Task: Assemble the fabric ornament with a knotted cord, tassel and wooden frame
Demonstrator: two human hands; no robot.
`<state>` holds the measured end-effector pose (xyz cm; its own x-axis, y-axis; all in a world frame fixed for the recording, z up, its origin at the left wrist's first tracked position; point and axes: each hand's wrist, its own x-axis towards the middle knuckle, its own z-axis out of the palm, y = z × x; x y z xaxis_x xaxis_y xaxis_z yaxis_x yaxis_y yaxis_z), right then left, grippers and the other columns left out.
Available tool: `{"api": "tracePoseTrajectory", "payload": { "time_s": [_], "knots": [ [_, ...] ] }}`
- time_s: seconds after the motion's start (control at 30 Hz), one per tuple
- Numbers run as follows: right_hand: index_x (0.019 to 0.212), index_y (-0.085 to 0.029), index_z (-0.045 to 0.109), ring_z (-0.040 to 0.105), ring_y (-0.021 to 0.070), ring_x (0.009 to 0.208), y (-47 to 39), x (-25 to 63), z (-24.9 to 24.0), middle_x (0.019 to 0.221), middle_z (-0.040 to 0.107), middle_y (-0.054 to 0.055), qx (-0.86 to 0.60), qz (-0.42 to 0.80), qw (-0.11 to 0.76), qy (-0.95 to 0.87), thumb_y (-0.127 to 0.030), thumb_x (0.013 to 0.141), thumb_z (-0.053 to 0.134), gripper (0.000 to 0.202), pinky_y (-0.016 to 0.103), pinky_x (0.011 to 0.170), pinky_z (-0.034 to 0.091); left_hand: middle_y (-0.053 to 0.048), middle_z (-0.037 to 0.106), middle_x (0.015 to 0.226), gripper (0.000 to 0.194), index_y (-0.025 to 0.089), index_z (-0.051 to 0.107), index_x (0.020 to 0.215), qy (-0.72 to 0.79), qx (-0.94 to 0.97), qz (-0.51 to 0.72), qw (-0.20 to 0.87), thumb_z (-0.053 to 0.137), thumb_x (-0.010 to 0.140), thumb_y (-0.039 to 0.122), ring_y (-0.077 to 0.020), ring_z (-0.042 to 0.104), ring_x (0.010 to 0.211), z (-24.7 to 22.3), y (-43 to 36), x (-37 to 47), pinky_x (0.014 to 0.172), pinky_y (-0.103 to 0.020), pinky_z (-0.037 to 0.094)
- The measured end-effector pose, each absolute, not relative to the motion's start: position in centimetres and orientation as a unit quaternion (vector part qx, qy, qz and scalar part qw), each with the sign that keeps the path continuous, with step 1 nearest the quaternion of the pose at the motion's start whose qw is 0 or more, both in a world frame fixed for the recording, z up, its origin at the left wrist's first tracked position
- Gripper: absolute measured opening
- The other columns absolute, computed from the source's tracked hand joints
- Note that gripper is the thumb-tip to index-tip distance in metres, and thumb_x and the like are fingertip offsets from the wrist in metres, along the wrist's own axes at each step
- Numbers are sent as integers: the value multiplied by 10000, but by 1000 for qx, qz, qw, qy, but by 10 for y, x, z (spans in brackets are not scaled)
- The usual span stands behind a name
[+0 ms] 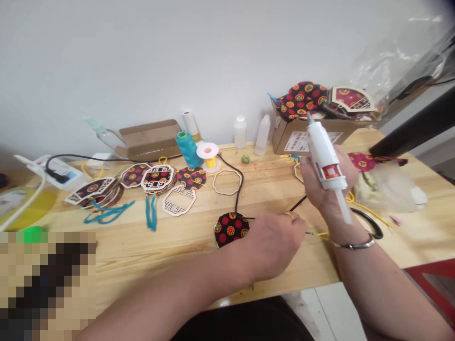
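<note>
In my right hand (346, 166) is a white hot glue gun (323, 147), its nozzle pointing up and away from me and a clear glue stick (343, 206) sticking out of the rear. My left hand (275, 244) is closed low over the table, its fingertips hidden from view. A thin dark tip (309, 232) shows just beyond its fingers. The black cord (241, 182) passes at my left hand and reappears toward the right one. Partly covered by my left hand and forearm, a scalloped black fabric piece with red and yellow flower patterns (230, 229) lies on the tabletop.
Lattice-framed ornaments (158, 177) with blue ties, a loose wooden frame (179, 201) and a thin outline frame (226, 182) lie left. Behind them stand a blue thread cone (188, 150) and a yellow thread spool (209, 158). A cardboard box (291, 137) holds more pieces.
</note>
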<state>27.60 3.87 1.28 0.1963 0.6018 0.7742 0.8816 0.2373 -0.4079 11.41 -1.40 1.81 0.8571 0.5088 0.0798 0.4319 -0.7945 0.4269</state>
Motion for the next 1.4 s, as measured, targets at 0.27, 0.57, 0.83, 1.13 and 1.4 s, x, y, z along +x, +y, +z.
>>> {"api": "tracePoseTrajectory", "payload": {
  "time_s": [0.27,0.57,0.83,1.13,1.4],
  "knots": [
    [638,-223,470,553,238,712,49,299,10,708,588,80,-558,-288,478,-614,-366,799,535,225,396,652,417,-62,716,962,17,148,626,752,383,533,424,623,638,743,157,-196,642,959,46,24,21,893,-340,478],
    [845,-230,570,555,257,981,43,304,40,949,666,89,-412,-331,344,-776,-199,873,440,136,433,816,318,-121,700,782,77,109,561,693,442,265,440,736,593,676,41,-3,387,393,21,37,-19,425,-153,397],
    [800,-180,550,528,228,922,43,233,21,935,646,82,-413,-58,158,-895,-225,808,512,59,373,769,322,-9,576,606,137,126,562,765,430,319,367,760,680,697,139,-11,294,414,-7,36,-19,383,-120,215],
    [788,-180,535,494,225,891,49,223,12,878,610,82,-396,68,184,-897,-225,789,518,48,350,748,325,76,422,538,282,138,652,804,484,404,335,700,772,594,284,-12,238,402,-12,31,-17,380,-169,123],
    [790,-182,537,484,231,813,48,238,4,833,598,88,-445,-1,202,-872,-230,772,515,55,352,703,341,77,451,525,214,176,518,627,571,586,281,501,683,658,310,-61,347,453,-3,17,-5,450,-202,260]
  ]
}}
